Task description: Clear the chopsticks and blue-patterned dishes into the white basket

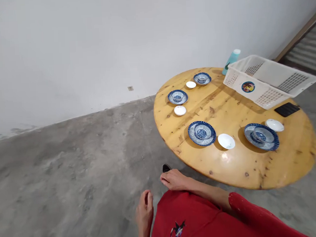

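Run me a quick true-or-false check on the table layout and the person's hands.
1. Four blue plates sit on the round table, each with a bowl on it. True.
2. The white basket stands on the floor. False: it stands on the table's far side.
3. The right hand holds a white dish. False: it holds nothing. The small white dishes lie on the table beside the plates.
4. A teal bottle stands behind the basket. True.
5. The left hand touches the table. False: it is low beside the red shirt, apart from the table.
6. A flat black object lies next to the basket. True.
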`<state>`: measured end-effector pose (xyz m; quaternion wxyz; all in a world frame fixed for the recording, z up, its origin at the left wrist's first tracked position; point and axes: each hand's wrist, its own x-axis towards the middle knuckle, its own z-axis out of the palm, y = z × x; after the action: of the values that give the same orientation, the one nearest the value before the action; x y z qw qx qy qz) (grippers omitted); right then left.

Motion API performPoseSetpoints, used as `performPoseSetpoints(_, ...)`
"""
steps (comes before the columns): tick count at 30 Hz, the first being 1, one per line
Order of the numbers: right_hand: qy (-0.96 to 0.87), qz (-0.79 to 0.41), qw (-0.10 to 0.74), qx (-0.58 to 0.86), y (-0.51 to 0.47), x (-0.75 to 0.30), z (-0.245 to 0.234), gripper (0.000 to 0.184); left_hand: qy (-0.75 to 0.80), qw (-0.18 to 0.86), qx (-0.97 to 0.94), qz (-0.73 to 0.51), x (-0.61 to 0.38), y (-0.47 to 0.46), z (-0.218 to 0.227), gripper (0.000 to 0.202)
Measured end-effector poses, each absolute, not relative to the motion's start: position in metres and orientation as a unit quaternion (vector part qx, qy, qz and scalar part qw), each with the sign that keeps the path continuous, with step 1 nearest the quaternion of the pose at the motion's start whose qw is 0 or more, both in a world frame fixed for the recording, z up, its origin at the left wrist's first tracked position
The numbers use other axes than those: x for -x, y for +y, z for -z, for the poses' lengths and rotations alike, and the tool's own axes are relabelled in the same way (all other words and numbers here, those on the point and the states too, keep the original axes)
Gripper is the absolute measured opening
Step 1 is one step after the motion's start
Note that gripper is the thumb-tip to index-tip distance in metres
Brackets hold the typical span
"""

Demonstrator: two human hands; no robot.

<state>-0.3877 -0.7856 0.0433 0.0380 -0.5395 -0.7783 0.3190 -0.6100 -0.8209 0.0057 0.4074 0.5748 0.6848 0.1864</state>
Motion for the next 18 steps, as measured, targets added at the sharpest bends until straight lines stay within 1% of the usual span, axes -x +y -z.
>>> performPoseSetpoints(4,-0.774,-0.324,0.082,0.538,-0.711,0.396,-0.048,0.028,0.732,0.380,-0.549,-0.137,0.633,-0.761,-0.017,0.050)
performPoseSetpoints(8,-0.762,-0.320,0.078,0.557,-0.660,0.394,-0.054,0.029,0.740,0.371,-0.550,-0.115,0.642,-0.704,-0.015,0.052)
performPoseSetpoints(14,-0.742,-0.329,0.054,0.581,-0.624,0.394,-0.060,0.031,0.668,0.444,-0.594,-0.060,0.641,-0.638,0.003,0.050)
performPoseSetpoints(18,-0.711,-0.335,0.058,0.615,-0.611,0.400,-0.053,0.030,0.625,0.448,-0.638,-0.046,0.636,-0.587,0.005,0.050)
